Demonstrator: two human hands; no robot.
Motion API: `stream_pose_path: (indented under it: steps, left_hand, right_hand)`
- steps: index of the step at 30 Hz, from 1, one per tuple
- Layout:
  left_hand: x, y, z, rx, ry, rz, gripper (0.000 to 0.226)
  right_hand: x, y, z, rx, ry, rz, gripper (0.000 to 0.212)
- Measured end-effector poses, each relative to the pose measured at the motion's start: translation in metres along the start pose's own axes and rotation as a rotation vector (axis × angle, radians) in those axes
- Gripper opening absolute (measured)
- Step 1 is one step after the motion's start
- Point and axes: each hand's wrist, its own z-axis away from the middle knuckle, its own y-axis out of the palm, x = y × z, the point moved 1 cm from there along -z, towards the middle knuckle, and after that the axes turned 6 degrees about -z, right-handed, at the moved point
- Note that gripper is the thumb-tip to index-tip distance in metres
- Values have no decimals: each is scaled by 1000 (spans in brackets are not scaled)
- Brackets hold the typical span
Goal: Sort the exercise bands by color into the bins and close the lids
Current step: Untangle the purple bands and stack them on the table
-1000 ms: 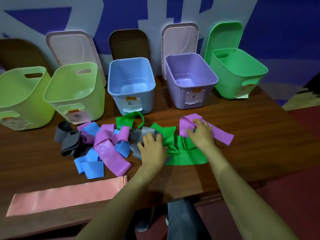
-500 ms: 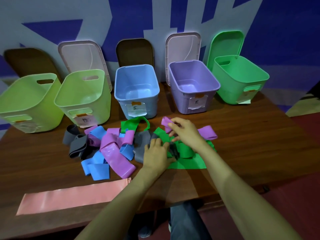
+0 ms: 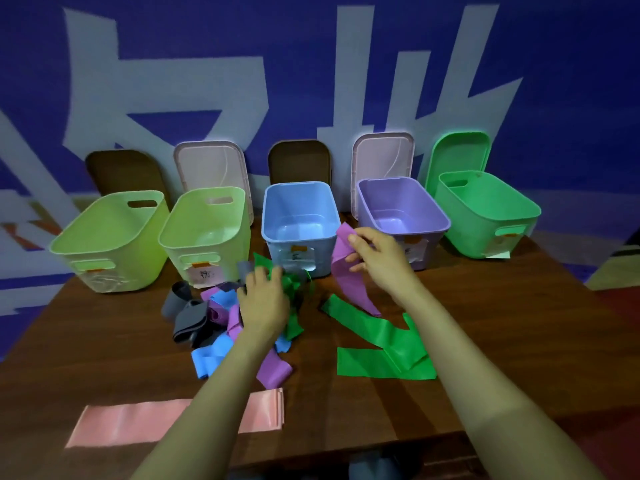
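My right hand pinches a purple band between thumb and fingers, held up just in front of the open purple bin at the far edge of the table. My left hand curls around a bunched green band above the mixed pile mid-table. A flat green band lies toward the right edge, and a pink band lies along the near edge.

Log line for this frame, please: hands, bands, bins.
right hand: pinches purple band, lifted near purple bin | left hand: grips bunched green band over pile | bins: open, lids off
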Motion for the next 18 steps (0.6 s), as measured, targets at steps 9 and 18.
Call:
stream_pose_path:
  steps: [9, 18]
  left_hand:
    - [-29, -17, 8, -36, 256, 622, 62]
    - [-52, 5, 26, 114, 179, 605, 21]
  right_hand:
    - [-2, -2, 12, 237, 29, 158, 14]
    - [-80, -48, 27, 26, 389, 764, 43]
